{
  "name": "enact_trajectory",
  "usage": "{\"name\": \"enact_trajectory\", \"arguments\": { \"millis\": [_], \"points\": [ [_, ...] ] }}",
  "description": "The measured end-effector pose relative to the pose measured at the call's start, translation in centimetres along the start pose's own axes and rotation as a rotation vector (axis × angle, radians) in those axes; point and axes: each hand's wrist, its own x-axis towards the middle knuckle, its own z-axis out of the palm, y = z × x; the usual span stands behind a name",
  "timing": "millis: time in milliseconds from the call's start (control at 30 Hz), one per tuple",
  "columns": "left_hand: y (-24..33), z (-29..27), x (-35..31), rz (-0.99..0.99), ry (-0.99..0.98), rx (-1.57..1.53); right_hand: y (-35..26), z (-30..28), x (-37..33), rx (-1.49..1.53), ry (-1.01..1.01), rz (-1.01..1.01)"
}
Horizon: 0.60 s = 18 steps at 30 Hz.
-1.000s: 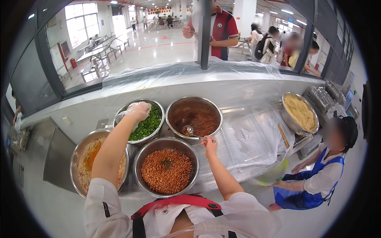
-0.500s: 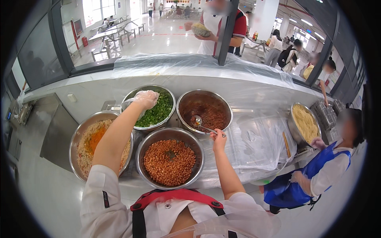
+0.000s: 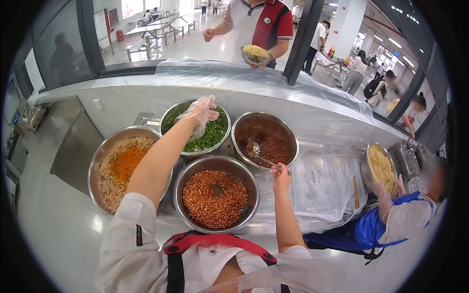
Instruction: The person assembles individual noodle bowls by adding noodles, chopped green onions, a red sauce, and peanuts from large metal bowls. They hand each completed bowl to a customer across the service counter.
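Note:
My left hand point(image 3: 201, 111), in a clear plastic glove, is above the far rim of a steel bowl of chopped green onions point(image 3: 213, 135). Its fingers stretch forward, apart, with nothing visible in them. My right hand point(image 3: 281, 177) grips the handle of a metal ladle point(image 3: 266, 161). The ladle's head rests over dark reddish-brown sauce point(image 3: 273, 141) in the steel bowl to the right. Closer to me stands a bowl of roasted peanuts or beans point(image 3: 215, 200). Under my left forearm is a bowl of pale chopped food with orange powder point(image 3: 126, 163).
Beyond the plastic-covered ledge point(image 3: 244, 80), a person holds a clear bowl of noodles point(image 3: 256, 55). At right, a co-worker in a blue apron point(image 3: 359, 229) reaches into a large noodle bowl point(image 3: 367, 166). A wooden stick point(image 3: 356, 191) lies on the plastic-covered counter. Window posts point(image 3: 302, 44) rise from the ledge.
My left hand has risen from the green onions toward the far rim, its fingers now extended. The right hand keeps the ladle in the sauce. The person opposite has lowered the noodle bowl.

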Motion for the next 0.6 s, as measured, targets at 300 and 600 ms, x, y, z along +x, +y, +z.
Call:
{"name": "enact_trajectory", "arguments": {
  "millis": [300, 600],
  "points": [
    [0.2, 6.0, 1.9, -0.067, 0.046, -0.438, -1.9, 0.3, -0.7, -0.014, 0.045, 0.017],
    [1.8, 7.8, 4.8, -0.019, -0.129, -0.774, -2.9, -0.4, -1.6, -0.039, 0.064, 0.028]
  ]
}}
